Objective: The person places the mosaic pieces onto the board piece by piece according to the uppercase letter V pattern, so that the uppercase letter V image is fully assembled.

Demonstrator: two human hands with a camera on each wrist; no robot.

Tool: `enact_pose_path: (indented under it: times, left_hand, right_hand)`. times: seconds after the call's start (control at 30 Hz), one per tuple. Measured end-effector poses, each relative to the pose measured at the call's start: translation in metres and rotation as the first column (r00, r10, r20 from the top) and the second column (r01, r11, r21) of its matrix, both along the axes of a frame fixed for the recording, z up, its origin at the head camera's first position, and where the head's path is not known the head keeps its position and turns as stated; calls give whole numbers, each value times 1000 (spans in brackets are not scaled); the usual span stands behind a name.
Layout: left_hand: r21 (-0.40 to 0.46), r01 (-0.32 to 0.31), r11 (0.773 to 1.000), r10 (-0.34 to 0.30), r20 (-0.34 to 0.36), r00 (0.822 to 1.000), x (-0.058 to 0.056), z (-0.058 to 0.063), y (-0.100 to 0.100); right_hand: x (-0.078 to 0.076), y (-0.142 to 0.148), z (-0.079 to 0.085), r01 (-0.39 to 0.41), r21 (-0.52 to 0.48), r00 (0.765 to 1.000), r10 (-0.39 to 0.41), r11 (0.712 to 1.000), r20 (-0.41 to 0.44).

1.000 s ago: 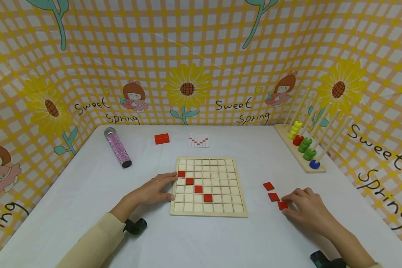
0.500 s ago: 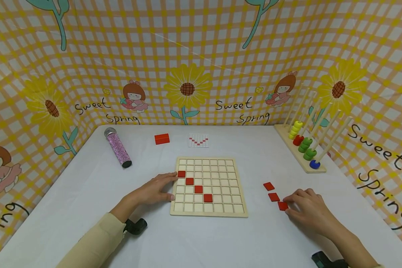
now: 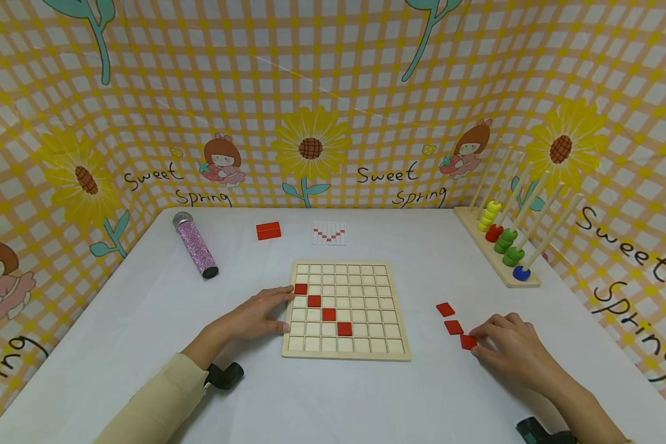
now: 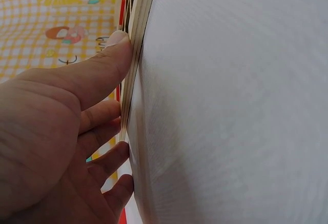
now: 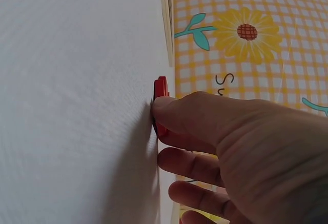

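Observation:
A wooden grid board (image 3: pixel 361 353) lies at the middle of the table, with several red square tiles (image 3: pixel 328 314) set in its cells along a diagonal. My left hand (image 3: pixel 255 314) touches the board's left side with spread thumb and fingers; the left wrist view shows the thumb (image 4: pixel 105 65) against the board's edge (image 4: pixel 143 8). To the right of the board, my right hand (image 3: pixel 510 348) pinches a red tile (image 3: pixel 467 341) between thumb and index finger, low over the tabletop. Two loose red tiles (image 3: pixel 446 309) lie just beyond it.
Behind the board are a small card (image 3: pixel 329 234) with a red V-shaped pattern and a red block (image 3: pixel 269 231). A glittery pink microphone (image 3: pixel 195 245) lies at the left. At the back right stands a bead-and-peg rack (image 3: pixel 499 246) with tall rods.
My right hand has shifted very slightly to the right, staying at the nearest loose tile. The left hand and the board have not moved.

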State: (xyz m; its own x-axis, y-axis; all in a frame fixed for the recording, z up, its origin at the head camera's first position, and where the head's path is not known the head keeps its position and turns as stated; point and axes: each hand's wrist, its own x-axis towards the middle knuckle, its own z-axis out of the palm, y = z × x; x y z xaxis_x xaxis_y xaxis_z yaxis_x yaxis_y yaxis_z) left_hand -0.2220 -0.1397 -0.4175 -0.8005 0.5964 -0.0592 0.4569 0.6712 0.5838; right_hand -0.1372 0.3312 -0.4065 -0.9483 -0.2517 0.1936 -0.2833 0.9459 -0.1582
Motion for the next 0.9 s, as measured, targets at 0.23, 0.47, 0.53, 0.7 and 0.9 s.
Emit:
enact_pose_path:
  times: [0.23,0.47,0.53,0.7,0.9]
  left_hand:
    - [-2,-1,1000,1,7,1000,0,1,0]
    - [2,-1,1000,1,1,1000,0,0,0]
    - [3,-1,1000,1,0,1000,0,0,0]
    - [6,2,1000,-2,1,1000,0,-1,0]
    - [-3,-1,1000,1,0,1000,0,-1,0]
  right_hand:
    - [0,-1,1,-4,-4,1000,4,1000,-3]
    - [0,-3,4,-6,-16,1000,6,1000,21]
    - [0,-4,6,-11,-22,1000,12,1000,23]
    - [-1,-9,8,-24,-28,1000,24,999,18]
    - [-4,-16,9,-51,-23,998,50,998,-36]
